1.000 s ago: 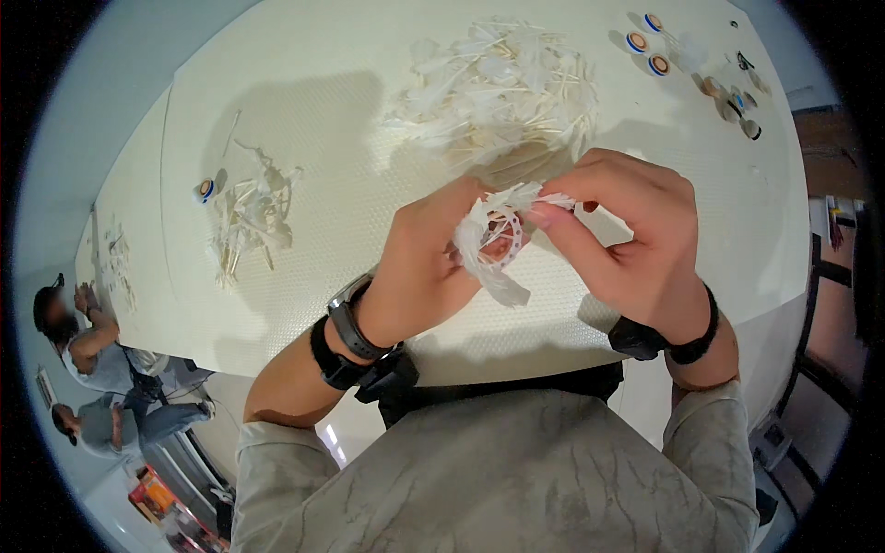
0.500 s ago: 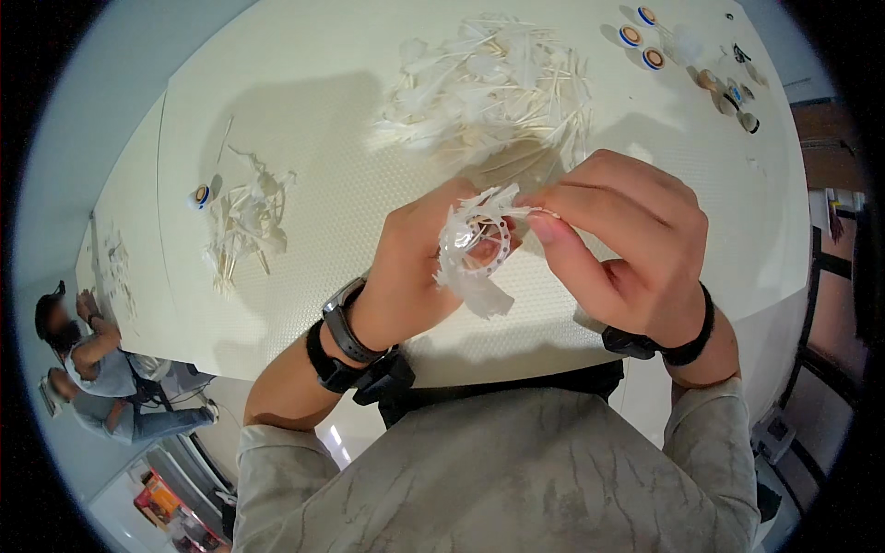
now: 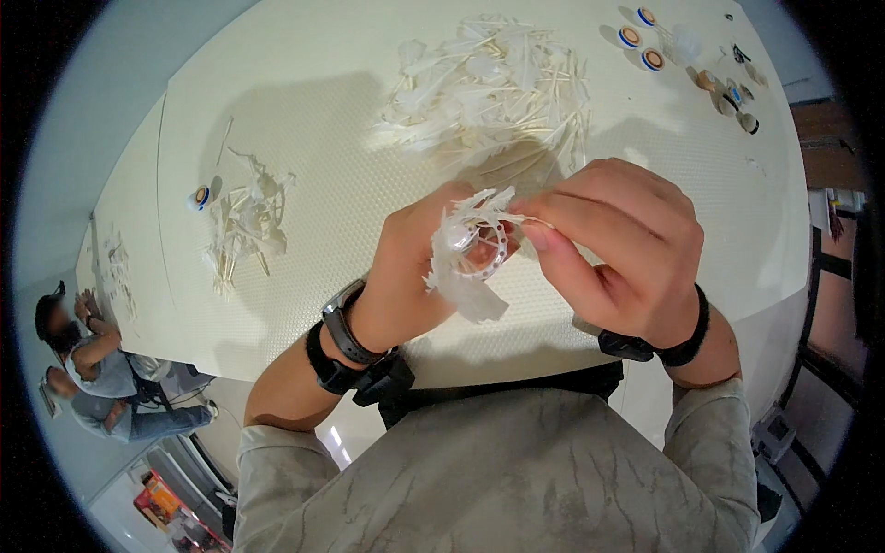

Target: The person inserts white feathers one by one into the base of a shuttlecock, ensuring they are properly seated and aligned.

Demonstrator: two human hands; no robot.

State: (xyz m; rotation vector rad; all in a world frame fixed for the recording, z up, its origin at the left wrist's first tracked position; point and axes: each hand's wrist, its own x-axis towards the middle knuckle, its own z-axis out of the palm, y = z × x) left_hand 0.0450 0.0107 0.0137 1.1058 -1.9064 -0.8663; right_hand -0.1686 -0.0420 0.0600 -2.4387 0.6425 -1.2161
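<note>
My left hand (image 3: 398,263) is closed around a white plastic ring (image 3: 502,249) with small holes along its rim. Ragged white feathers (image 3: 472,300) stick out around the ring, and a shiny rounded part shows at its left side. On the ring's upper right, the thumb and forefinger of my right hand (image 3: 631,244) pinch a thin feather (image 3: 535,220) by its pale shaft. This feather reaches the rim; whether its end sits in a hole I cannot tell. The left fingertips are mostly hidden behind the ring.
A large pile of white feathers (image 3: 493,88) lies ahead on the white table (image 3: 341,184). Left of it are a smaller feather heap (image 3: 247,226) and a round blue-and-white-edged piece (image 3: 198,196). Similar round pieces (image 3: 653,59) and small parts (image 3: 728,104) lie far right. Two people (image 3: 92,346) sit at left.
My right hand has shifted slightly down and left, still pinching the feather. The ring and its feathers have tilted a little to the left in my left hand.
</note>
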